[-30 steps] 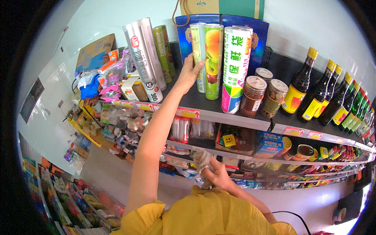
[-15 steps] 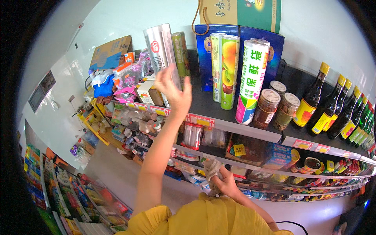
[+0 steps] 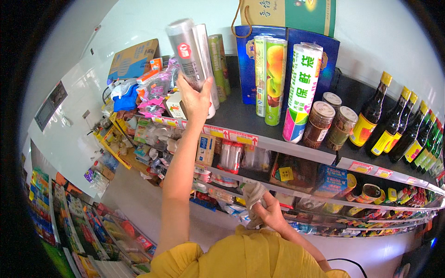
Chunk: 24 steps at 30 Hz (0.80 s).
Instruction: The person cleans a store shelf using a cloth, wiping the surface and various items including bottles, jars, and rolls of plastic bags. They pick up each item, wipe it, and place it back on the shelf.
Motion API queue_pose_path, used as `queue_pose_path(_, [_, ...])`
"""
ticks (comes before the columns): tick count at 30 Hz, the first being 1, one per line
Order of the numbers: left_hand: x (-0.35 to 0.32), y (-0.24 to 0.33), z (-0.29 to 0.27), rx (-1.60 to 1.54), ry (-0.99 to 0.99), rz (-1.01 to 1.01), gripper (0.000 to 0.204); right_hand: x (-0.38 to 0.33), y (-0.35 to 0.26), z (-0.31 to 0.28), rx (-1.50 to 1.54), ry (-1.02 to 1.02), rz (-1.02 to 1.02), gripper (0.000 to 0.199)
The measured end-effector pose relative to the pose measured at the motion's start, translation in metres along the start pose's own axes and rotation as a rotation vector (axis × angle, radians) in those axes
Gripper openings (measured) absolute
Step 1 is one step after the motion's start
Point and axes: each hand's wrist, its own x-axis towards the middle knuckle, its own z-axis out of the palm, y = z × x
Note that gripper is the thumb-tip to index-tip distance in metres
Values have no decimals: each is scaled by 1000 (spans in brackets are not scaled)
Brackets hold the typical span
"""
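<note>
A person in a yellow top stands before store shelves, seen from above through a fisheye lens. The left hand (image 3: 195, 99), raised in the upper middle of the frame, has its fingers wrapped around the lower part of a tall silver roll (image 3: 186, 53) with a red mark, holding it tilted above the top shelf (image 3: 241, 121). Just right of it a second pale roll (image 3: 206, 55) stands on the shelf, with a green roll (image 3: 219, 65) behind that. The right hand (image 3: 269, 214), low in the centre of the frame, is closed around a crumpled beige cloth (image 3: 254, 197), held near the chest.

Further right on the top shelf stand two tall tubes printed with fruit (image 3: 273, 78), a white and green tube (image 3: 301, 92), a blue gift box (image 3: 248, 60) behind them, two brown jars (image 3: 330, 120) with pale lids, and a row of dark sauce bottles (image 3: 394, 125) running toward the right edge. At the upper left of the frame, a cardboard box (image 3: 134, 58) rests above a pile of small pink and blue packets (image 3: 153, 90). Lower shelves hold small jars and boxes, too small to identify.
</note>
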Motion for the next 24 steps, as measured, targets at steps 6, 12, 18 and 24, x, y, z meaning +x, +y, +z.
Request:
queue_pose_path(6, [19,81,-48,-165,74,83,60,4,-8,-5,36,75,2,31])
queue_pose_path(12, [-105,69,-106,-39,-180,-262,58,22,-33,-10,291,167,-147,58])
queue_pose_path(18, [-226,55,-128,-57,-345,-519,56,45,-69,-14,248,263,-134,57])
queue_pose_path(24, [-246,46,-135,98,-490,-338,57,77,-86,16,-589,-18,-517,35])
